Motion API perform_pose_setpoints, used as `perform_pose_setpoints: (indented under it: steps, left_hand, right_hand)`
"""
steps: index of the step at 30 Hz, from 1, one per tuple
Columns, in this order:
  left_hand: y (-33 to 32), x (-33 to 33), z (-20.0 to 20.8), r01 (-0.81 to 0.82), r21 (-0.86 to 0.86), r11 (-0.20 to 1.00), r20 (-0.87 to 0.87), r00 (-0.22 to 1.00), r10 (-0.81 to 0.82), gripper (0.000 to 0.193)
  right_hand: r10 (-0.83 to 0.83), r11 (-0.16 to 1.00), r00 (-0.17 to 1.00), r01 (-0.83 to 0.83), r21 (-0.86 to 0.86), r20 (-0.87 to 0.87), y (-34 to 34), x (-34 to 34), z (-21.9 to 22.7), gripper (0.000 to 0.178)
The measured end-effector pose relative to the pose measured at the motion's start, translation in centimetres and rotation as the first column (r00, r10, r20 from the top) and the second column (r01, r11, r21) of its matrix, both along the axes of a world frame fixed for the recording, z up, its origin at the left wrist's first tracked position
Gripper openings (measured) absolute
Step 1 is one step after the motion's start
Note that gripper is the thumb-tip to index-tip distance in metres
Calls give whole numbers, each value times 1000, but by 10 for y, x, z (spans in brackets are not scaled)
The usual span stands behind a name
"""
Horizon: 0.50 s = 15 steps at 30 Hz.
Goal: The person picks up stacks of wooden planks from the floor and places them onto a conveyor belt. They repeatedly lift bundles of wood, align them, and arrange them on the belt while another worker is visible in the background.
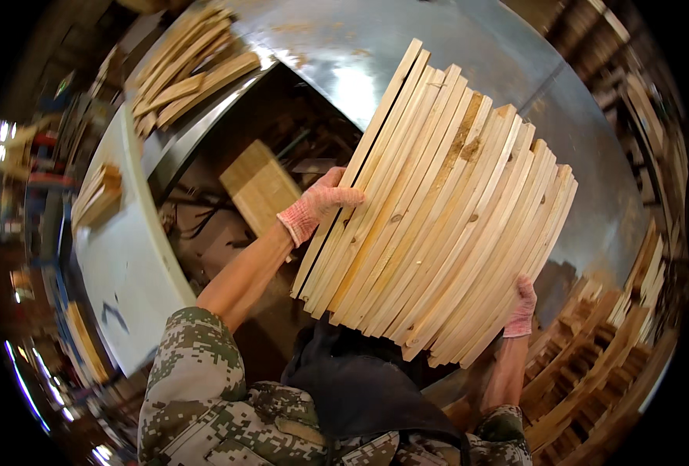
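Note:
A wide bundle of pale wooden strips (438,217), set side by side with uneven ends, is held up in front of me between both hands. My left hand (321,203), in a pinkish knit glove, presses the outer strip on the left side, its thumb over the edge. On the right side, low down, my right hand (522,309) grips the last strips in a matching glove; part of its fingers is hidden behind the wood. A dark gap shows beside the leftmost strip. Several strips carry knots and brown stains.
A grey metal table (321,46) curves around behind the bundle. Loose wood strips (197,70) lie at the far left, and a small stack (100,194) rests on the white surface (127,272). Below an opening sits a wooden board (259,186). Stacked wood pieces (593,365) stand at the right.

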<state>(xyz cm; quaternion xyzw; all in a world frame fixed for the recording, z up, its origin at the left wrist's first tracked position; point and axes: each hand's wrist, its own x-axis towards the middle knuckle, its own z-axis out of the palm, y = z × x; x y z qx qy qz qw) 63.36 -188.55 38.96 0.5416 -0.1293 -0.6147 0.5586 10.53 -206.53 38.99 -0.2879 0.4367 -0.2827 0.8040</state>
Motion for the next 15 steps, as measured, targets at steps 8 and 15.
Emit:
perform_pose_setpoints:
  steps: [8, 15]
  left_hand:
    - [45, -11, 14, -83, -257, 963, 100, 989, 112, 79]
    - [70, -18, 10, -185, -383, 905, 143, 956, 256, 74]
  right_hand:
    - [8, 998, 996, -2, -66, 91, -69, -1, -22, 49]
    - [207, 937, 971, -162, -310, 118, -68, 58, 48, 40]
